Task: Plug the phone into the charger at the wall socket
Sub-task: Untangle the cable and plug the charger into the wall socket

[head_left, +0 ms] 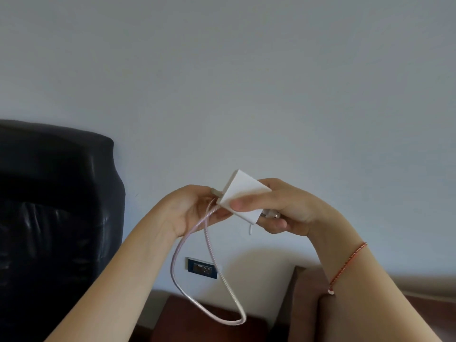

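Note:
A white square charger block (243, 193) is held up in front of the wall, gripped by my right hand (278, 208). My left hand (195, 208) pinches the cable's plug end at the block's left edge. The pale pink braided cable (212, 280) hangs from there in a long loop down to the dark wood below. The wall socket (202, 268), a dark blue-framed plate, sits low on the white wall beneath my hands, partly crossed by the cable. No phone is in view.
A black leather chair back (54, 218) fills the left side. A dark red-brown wooden surface (209, 322) lies under the socket. A brown wooden piece of furniture (306, 287) stands at lower right. A red string bracelet (345, 267) circles my right wrist.

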Demonstrator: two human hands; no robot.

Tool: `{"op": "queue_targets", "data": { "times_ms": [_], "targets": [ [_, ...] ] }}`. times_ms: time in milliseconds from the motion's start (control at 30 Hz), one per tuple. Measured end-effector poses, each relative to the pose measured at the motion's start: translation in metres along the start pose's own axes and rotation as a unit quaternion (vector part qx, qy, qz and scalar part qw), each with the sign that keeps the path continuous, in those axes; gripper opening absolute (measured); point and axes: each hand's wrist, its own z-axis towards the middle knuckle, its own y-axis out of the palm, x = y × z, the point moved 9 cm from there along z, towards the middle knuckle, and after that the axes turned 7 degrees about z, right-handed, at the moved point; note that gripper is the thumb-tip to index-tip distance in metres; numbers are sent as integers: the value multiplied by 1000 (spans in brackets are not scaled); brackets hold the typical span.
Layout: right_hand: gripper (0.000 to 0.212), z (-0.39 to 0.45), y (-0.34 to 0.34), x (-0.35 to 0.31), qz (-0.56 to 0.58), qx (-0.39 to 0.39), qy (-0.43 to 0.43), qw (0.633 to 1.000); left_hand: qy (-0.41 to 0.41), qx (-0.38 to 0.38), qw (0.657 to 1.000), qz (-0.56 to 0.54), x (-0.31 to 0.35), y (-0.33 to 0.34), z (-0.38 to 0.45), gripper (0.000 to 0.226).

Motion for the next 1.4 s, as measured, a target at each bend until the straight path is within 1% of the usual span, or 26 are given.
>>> {"op": "queue_targets", "data": {
  "times_ms": [67,100,167,267,333,433,467,533,600,667,767,800,867,933,967,1067,1167,1333,1400],
  "targets": [
    [45,-6,-5,1,-10,-13,-3,1000,-14,-12,1000,3,-6,4,-5,16],
    [46,-8,-8,0,-8,-14,-8,1000,-22,-15,1000,11,-7,6,-8,13],
    [42,-13,-17,-2,10,4,-20,1000,-38,-16,998,36,-10,9,-9,15],
    [29,-16,-36,-7,82,67,-39,994,-54,-6,998,40,-11,14,-12,20],
    [26,-18,-46,-12,121,107,-56,985,-48,-11,998,33,-9,18,-13,25],
    [36,-22,-59,-21,148,162,-80,972,-28,-46,995,84,-5,26,-19,33],
    [38,-25,-64,-23,152,180,-85,968,-23,-52,992,114,-3,26,-21,34],
    [37,-30,-73,-26,161,209,-93,960,-17,-57,984,169,1,25,-24,29],
    [38,-35,-82,-29,174,228,-101,953,-18,-43,975,218,4,22,-26,23],
    [43,-40,-88,-30,175,239,-107,949,-26,-38,962,269,6,21,-32,20],
    [48,-46,-93,-32,161,248,-111,949,-48,-45,949,308,4,18,-41,24],
    [48,-48,-95,-32,154,255,-113,948,-45,-29,951,306,6,13,-43,24],
    [43,-52,-100,-32,133,281,-120,943,-16,37,956,291,15,-5,-45,25],
    [33,-53,-103,-30,120,310,-127,935,27,104,959,262,26,-24,-46,29],
    [28,-51,-103,-27,119,321,-129,931,47,120,963,235,28,-30,-47,30],
    [17,-36,-90,-12,121,337,-130,925,95,126,978,139,27,-33,-47,27],
    [17,-16,-72,10,127,346,-124,921,124,143,974,125,17,-39,-44,8],
    [26,12,-44,58,153,375,-113,907,129,149,975,102,-9,-73,-35,14],
    [23,24,-31,84,170,389,-106,899,129,142,978,76,-22,-92,-34,15]
  ]
}}
